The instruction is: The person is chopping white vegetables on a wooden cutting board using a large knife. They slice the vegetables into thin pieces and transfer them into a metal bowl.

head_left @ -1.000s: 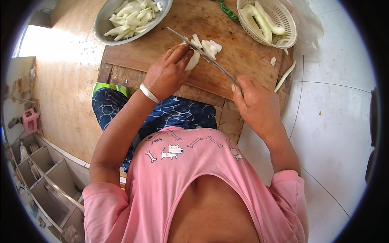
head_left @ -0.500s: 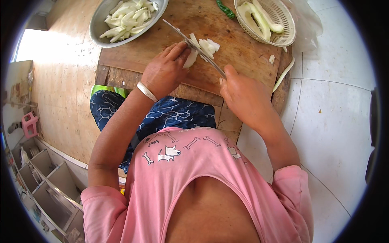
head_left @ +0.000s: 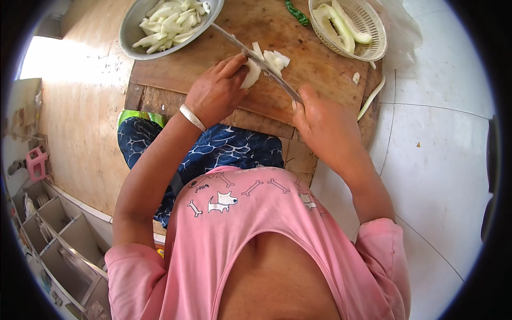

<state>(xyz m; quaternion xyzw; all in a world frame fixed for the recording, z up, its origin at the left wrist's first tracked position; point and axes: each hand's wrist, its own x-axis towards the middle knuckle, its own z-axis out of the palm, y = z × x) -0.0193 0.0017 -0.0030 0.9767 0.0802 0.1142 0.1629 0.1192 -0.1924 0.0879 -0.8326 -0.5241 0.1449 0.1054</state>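
Observation:
My right hand (head_left: 332,130) is closed round the handle of a kitchen knife (head_left: 277,79). Its long blade slants up and left over a wooden cutting board (head_left: 314,66). Left of the blade, my left hand (head_left: 218,89) presses with bent fingers on a pale, peeled gourd piece (head_left: 250,76). Its fingertips are close beside the blade and partly hide the piece. Just past the knife lie several whitish cut slices (head_left: 275,61) in a loose cluster. Whether the edge is in the piece or just above it, I cannot tell.
A metal bowl (head_left: 126,45) of cut slices stands at the far left of the board. Far right, a woven plastic basket (head_left: 380,49) holds long gourd pieces (head_left: 349,24). A green pepper (head_left: 296,13) and a pale peel strip (head_left: 372,97) lie nearby.
The knife and my right hand have shifted slightly to the right and down. My left hand stays on the gourd piece, nearly unmoved.

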